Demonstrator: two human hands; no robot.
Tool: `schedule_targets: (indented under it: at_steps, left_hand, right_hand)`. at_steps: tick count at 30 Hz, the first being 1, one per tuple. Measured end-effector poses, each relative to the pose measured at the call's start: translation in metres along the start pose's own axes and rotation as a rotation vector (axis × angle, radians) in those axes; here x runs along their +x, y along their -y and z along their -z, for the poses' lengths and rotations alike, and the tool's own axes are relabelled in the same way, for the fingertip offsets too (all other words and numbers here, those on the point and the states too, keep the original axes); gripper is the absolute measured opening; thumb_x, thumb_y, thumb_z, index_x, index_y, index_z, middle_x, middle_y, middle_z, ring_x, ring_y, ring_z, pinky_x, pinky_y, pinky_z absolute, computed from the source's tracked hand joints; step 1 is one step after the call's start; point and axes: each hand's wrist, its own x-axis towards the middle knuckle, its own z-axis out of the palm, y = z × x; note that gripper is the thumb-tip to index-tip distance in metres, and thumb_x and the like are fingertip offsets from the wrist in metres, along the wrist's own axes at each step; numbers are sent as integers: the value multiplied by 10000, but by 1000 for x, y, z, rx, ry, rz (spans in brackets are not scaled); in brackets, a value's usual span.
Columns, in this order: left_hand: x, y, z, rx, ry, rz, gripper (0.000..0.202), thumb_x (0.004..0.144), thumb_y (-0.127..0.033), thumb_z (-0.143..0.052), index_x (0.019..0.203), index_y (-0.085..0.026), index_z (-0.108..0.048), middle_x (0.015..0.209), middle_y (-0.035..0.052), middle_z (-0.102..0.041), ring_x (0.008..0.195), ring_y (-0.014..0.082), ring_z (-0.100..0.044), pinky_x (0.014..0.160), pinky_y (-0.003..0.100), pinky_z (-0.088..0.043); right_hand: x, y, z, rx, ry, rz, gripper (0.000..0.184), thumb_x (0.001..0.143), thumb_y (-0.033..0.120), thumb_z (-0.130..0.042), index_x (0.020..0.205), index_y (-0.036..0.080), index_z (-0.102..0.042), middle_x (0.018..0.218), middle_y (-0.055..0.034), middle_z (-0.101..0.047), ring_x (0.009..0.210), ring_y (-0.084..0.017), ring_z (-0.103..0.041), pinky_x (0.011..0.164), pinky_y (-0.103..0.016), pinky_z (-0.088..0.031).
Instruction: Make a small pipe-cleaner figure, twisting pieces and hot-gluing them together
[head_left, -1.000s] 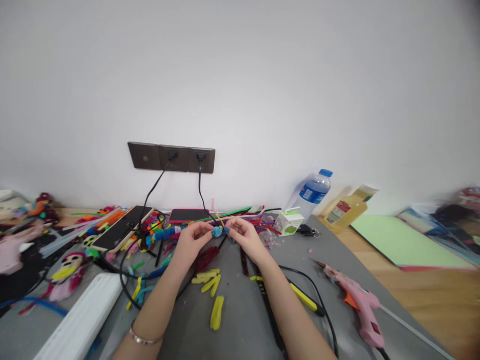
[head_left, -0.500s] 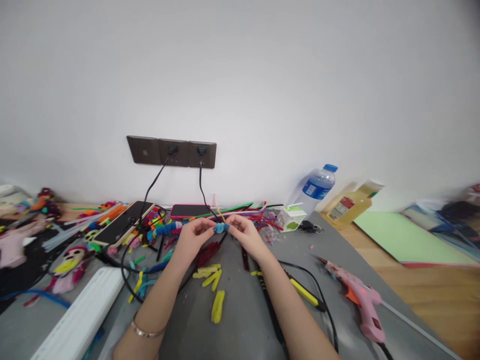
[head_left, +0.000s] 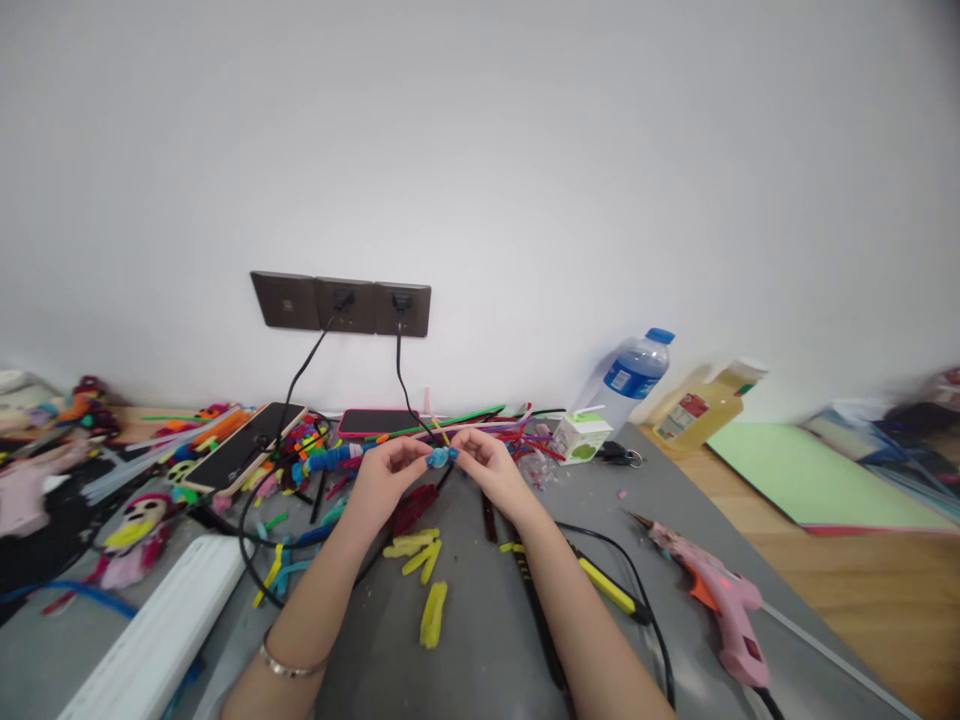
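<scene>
A small blue fuzzy piece (head_left: 440,457), seemingly pipe cleaner, is stretched between my two hands above the grey table. My left hand (head_left: 388,477) pinches its left end between thumb and fingertips. The right end sits in the pinch of my right hand (head_left: 491,470). Below the hands lie several folded yellow pipe-cleaner pieces (head_left: 433,615). A dark red object (head_left: 412,508) lies partly behind my left hand. Under my right forearm is a black-and-yellow tool (head_left: 536,610), partly covered.
A pink hot glue gun (head_left: 724,600) lies at right, its stick trailing. Bottles (head_left: 637,375) and a small white-green box (head_left: 581,438) stand near the wall. Phones (head_left: 244,447), cords, a white power strip (head_left: 161,630) and fuzzy figures (head_left: 142,525) crowd the left.
Almost nothing has moved. Both hands keep their pinch on the blue piece, and the view has shifted very slightly.
</scene>
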Motion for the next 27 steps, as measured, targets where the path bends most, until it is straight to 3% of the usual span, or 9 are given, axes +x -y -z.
schedule_targets:
  at_steps: [18,27]
  left_hand:
    - [0,-2,-1,10,-11,23,181,610,-276,-777,742,-160,-734,698,42,-721,619,153,-613,569,242,-451]
    - [1,-6,1,-47,-61,36,196,583,-276,-804,726,-165,-726,715,40,-740,681,169,-657,668,265,-503]
  right_hand:
    - [0,-1,1,-24,-17,39,213,795,367,-658,758,184,-556,647,32,-481,578,-112,-408,565,-246,-337]
    - [1,-6,3,17,-24,33,249,776,411,-695,783,190,-581,683,17,-529,593,-119,-451,577,-250,-367]
